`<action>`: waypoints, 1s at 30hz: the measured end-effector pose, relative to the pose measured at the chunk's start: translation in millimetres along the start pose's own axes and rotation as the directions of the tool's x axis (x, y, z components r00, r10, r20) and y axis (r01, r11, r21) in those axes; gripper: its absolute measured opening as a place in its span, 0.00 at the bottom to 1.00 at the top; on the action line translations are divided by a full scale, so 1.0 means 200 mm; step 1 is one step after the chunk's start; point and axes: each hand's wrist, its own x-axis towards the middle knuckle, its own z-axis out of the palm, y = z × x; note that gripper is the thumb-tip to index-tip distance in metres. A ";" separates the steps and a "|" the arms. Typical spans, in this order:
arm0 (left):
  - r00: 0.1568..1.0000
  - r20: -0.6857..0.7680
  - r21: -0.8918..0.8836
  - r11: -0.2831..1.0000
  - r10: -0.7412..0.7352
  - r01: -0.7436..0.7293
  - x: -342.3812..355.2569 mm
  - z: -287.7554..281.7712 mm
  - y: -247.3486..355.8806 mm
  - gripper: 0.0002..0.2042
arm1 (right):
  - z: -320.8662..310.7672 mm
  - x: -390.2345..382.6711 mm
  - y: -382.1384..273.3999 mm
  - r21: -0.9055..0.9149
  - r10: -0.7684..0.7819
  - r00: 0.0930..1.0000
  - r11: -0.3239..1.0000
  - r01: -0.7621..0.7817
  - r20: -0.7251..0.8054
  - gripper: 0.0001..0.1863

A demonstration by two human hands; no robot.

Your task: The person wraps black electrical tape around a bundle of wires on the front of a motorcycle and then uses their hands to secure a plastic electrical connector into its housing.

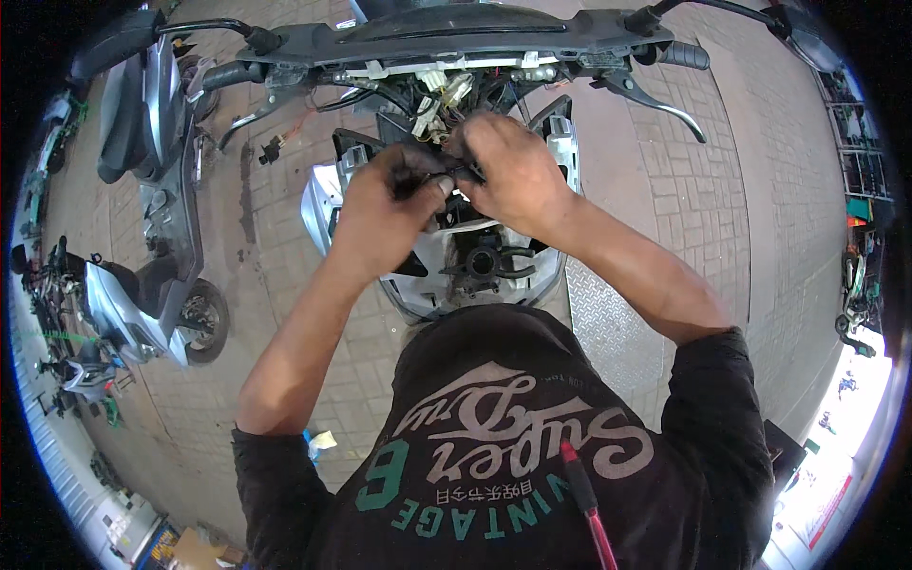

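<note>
Working close together in the head view, the left hand (pixel 382 201) and right hand (pixel 513 173) pinch a small dark piece (pixel 458 172), maybe a wire, too tiny to tell. It sits just on the near side of the pale plugs (pixel 456 90), with the handlebar (pixel 465 43) farther off. I'd call this step fixing wires; the next move calls for small, gentle finger work

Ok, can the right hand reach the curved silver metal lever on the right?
Probably yes: nothing visible blocks the way from the right hand to the lever, though that hand looks busy.
</note>
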 end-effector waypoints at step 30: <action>0.991 0.013 -0.085 0.988 0.134 -0.132 -0.03 0.03 -0.07 0.10 | -0.15 -0.01 -0.03 -0.252 -0.247 0.965 0.932 0.261 0.085 0.08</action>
